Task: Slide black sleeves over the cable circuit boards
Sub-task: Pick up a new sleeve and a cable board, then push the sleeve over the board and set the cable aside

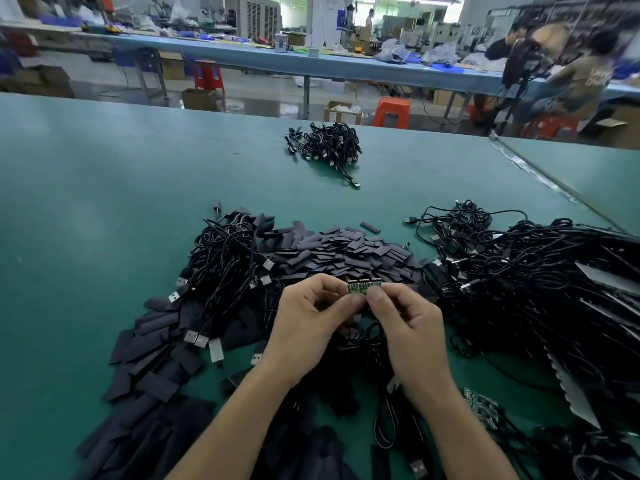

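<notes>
Just above the green table (104,202), pinched by thumb and fingertips of left hand (311,320) and right hand (408,323): a small green circuit board (363,287), bare, no sleeve on it yet. Behind, a heap of flat black sleeves (339,251); to the right, a large tangle of black cables (519,271), probably waiting. Far off, a small bundle of black cables (325,143), perhaps finished. Possibly a sleeve tucked in a palm: cannot tell.

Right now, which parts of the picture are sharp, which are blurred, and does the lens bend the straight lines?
Head view, centre: the left hand, the right hand and the green circuit board they pinch are sharp. Head view, far right: the seated people are smeared. Head view, top: the green table has a tilted, slightly bowed far edge, and the floor shows glare.
</notes>
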Motion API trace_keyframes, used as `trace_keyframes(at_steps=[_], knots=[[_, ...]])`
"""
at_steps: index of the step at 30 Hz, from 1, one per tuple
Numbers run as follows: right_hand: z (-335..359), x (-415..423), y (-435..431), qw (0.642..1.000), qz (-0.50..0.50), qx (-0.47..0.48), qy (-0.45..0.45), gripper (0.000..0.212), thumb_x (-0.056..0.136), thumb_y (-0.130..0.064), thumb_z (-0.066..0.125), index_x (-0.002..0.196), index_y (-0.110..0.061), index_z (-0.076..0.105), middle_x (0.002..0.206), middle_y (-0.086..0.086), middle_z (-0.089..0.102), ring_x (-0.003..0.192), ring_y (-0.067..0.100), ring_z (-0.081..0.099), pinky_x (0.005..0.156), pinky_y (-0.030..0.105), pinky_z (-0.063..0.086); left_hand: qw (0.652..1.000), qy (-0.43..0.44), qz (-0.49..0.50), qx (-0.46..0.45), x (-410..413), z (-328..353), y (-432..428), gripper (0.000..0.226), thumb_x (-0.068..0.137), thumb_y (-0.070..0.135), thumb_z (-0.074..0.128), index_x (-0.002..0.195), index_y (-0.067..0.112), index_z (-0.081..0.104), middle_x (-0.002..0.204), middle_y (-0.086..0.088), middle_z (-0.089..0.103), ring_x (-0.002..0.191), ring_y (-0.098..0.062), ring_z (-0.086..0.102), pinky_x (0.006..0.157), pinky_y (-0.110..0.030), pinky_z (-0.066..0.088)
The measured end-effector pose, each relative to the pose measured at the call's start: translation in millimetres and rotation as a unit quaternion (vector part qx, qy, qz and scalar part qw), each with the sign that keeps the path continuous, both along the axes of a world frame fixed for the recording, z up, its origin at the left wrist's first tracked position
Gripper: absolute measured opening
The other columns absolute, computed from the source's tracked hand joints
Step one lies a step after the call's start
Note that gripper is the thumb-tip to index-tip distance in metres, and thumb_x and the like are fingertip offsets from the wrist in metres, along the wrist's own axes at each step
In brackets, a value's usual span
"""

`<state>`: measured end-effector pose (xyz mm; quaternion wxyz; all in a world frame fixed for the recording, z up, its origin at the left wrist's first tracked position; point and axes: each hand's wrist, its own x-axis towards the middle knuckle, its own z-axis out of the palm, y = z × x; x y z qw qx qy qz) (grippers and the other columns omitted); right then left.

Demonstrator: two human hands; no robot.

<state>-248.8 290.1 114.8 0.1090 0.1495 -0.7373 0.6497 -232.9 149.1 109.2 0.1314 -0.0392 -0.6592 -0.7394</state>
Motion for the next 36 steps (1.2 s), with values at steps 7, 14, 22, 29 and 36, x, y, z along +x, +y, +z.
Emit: trace_keyframes(at_steps=[7,14,22,29,36], knots=[[4.7,1.4,2.5,0.995,0.064,-0.034,-0.073,0.021,0.087,-0.041,0.063,0.082,-0.024,0.074,0.077,0.0,0.072,0.074,0.01,0.065,0.069,0.022,0.053,0.997,0.007,-0.053,0.064,1.3,-0.4,-1.5,0.016,0.078,0.019,0.073,0.088,0.007,0.069,0.073,0.007,0.067,0.067,-0.002,0.06,0.063,-0.015,0.048],[7.7,2.1,5.5,0.975,0.098,-0.104,-0.17,0.032,0.076,-0.046,0.072,0.078,-0.014,0.076,0.083,0.016,0.075,0.076,0.025,0.072,0.067,0.029,0.057,0.993,-0.03,-0.072,0.084,2.5,1.3,-1.5,0.016,0.076,0.023,0.075,0.081,0.009,0.07,0.072,0.001,0.066,0.067,-0.007,0.058,0.067,-0.019,0.049],[9.8,-3.1,7.4,0.96,0.116,-0.141,-0.213,0.034,0.074,-0.041,0.075,0.081,-0.007,0.076,0.087,0.021,0.073,0.081,0.03,0.07,0.076,0.038,0.058,0.995,-0.015,-0.056,0.077,2.2,-1.0,-0.1,0.01,0.079,0.024,0.076,0.079,0.014,0.074,0.073,0.0,0.068,0.07,-0.01,0.06,0.069,-0.02,0.052],[8.7,2.0,-1.4,0.977,0.074,-0.121,-0.162,0.024,0.082,-0.03,0.07,0.077,-0.007,0.076,0.081,0.015,0.075,0.075,0.019,0.073,0.065,0.021,0.056,0.995,-0.025,-0.052,0.078,2.4,-2.0,-0.2,0.017,0.082,0.022,0.071,0.087,0.005,0.072,0.081,-0.007,0.069,0.078,-0.017,0.062,0.075,-0.027,0.053],[6.4,5.3,-1.8,0.967,0.095,-0.154,-0.18,0.031,0.082,-0.032,0.07,0.082,-0.001,0.073,0.088,0.02,0.074,0.081,0.021,0.071,0.071,0.022,0.056,0.99,-0.032,-0.073,0.118,1.8,-2.2,-3.8,0.003,0.082,0.015,0.076,0.08,0.012,0.076,0.078,-0.007,0.068,0.076,-0.018,0.061,0.076,-0.028,0.053]])
